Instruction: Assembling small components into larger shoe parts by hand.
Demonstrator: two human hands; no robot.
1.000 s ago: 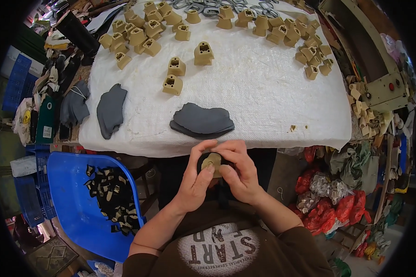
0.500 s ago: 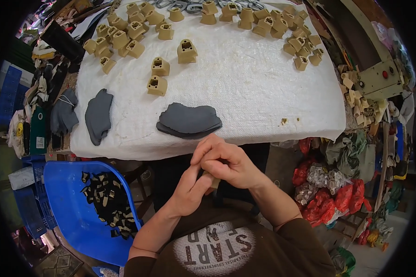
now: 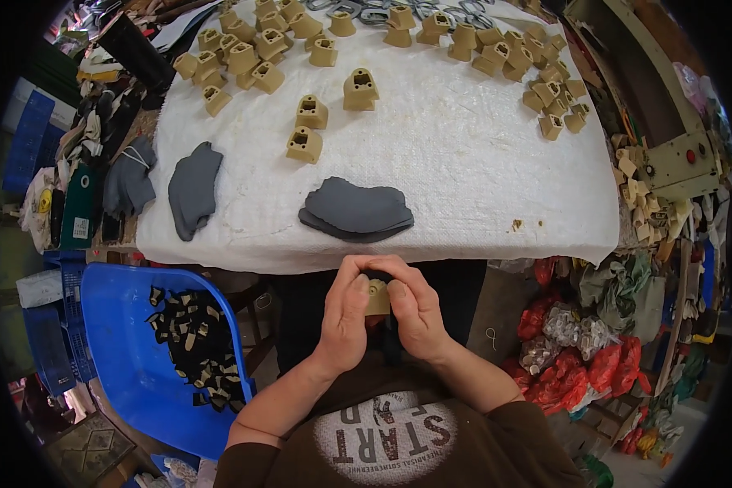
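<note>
My left hand (image 3: 346, 321) and my right hand (image 3: 418, 313) are cupped around a tan shoe heel block (image 3: 378, 299), just off the table's near edge. The thumbs lie along its two sides. Fingers of both hands curl over its far side, where a dark strip shows; I cannot make out whether it is a covering. Straight beyond the hands lies a stack of dark grey cover pieces (image 3: 356, 210) with curved outlines. Past it, three tan heel blocks (image 3: 303, 145) stand apart from the others, their hollow ends showing.
White woven sheeting (image 3: 464, 163) covers the table. Tan heel blocks crowd its far left (image 3: 241, 58) and far right (image 3: 516, 61). More grey pieces (image 3: 195, 191) lie left, beside a tied bundle (image 3: 128, 179). A blue tub (image 3: 126, 382) holds many dark-covered pieces. Red bags (image 3: 557, 378) sit lower right.
My hands were overlapped, the right across the left; now they are side by side around the heel block, which shows more clearly. The view has swung slightly, shifting the table rightward in the picture.
</note>
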